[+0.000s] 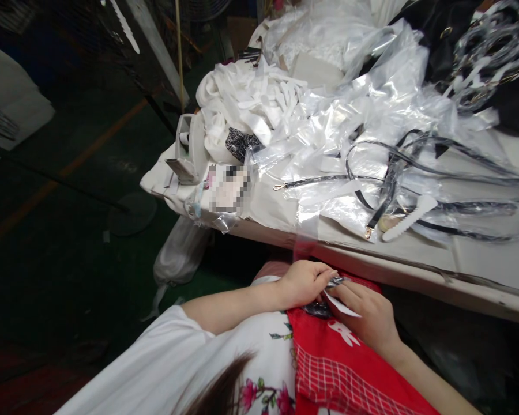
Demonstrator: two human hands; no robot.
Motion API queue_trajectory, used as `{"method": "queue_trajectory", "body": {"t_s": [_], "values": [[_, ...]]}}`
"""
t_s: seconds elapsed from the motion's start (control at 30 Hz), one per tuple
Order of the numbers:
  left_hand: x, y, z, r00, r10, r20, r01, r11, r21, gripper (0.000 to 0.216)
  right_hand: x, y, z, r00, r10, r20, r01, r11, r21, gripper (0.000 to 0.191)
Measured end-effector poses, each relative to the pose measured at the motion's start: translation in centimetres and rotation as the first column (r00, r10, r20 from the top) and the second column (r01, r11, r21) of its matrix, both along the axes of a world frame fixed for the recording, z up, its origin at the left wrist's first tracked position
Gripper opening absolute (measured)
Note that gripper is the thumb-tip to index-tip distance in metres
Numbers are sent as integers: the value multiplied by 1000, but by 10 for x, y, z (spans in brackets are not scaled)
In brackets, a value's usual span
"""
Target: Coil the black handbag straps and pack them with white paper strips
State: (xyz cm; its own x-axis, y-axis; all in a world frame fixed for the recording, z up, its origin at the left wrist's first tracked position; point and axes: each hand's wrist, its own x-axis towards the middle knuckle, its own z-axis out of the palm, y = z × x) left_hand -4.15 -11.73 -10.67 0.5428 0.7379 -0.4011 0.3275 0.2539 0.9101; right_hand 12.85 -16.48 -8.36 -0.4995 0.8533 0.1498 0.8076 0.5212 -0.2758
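Observation:
At the front of my red apron, my left hand (305, 282) and my right hand (363, 308) are close together. Both have fingers closed on a black strap (318, 310) in shiny plastic wrap, bunched in my lap and mostly hidden. A white strip (342, 304) with a toothed edge sticks out beside my right hand's fingers. On the table ahead lie more black straps (389, 199) in clear plastic, some with gold clasps (368, 232). Near them is another white toothed strip (409, 219).
The white-covered table (480, 253) has its front edge just beyond my hands. A heap of white strips (251, 98) and a tape dispenser (190, 144) stand at its left end. Clear plastic bags (372, 86) cover the middle. A white bundle (179, 251) hangs below the table.

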Motion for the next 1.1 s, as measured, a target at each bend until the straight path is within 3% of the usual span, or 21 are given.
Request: {"method": "queue_trajectory", "body": {"t_s": [0.17, 0.3, 0.47, 0.57, 0.67, 0.77, 0.97, 1.03, 1.1], "values": [[-1, 3, 0, 998, 13, -58, -7, 995, 98, 42, 6, -2, 5, 977, 27, -212, -46, 995, -85, 5], [-1, 3, 0, 1000, 5, -26, -3, 997, 72, 42, 14, -4, 10, 962, 56, -266, -77, 995, -67, 9], [0, 3, 1, 1000, -16, 22, 14, 998, 67, 38, 13, 3, 5, 952, -167, -258, 107, 966, -234, 12], [-2, 3, 5, 998, -59, 15, 57, 990, 131, 41, 12, 11, 3, 846, -385, -369, 221, 883, -414, 19], [-2, 3, 12, 994, -101, 49, 87, 969, 232, 38, 15, 19, 1, 714, -573, -402, 257, 749, -611, 30], [-2, 2, 17, 995, -89, 51, 74, 964, 254, 33, 22, 28, -9, 634, -665, -395, 158, 612, -775, 39], [-2, 0, 18, 992, -89, 87, 61, 956, 287, 34, 37, 31, -41, 532, -800, -278, -18, 318, -948, 53], [-2, 1, 17, 990, -110, 86, 80, 951, 300, 34, 36, 29, -45, 482, -824, -299, -99, 288, -953, 51], [-1, 2, 17, 991, -121, 63, 93, 937, 337, 33, 34, 28, -41, 444, -833, -329, -105, 317, -943, 50]]}}
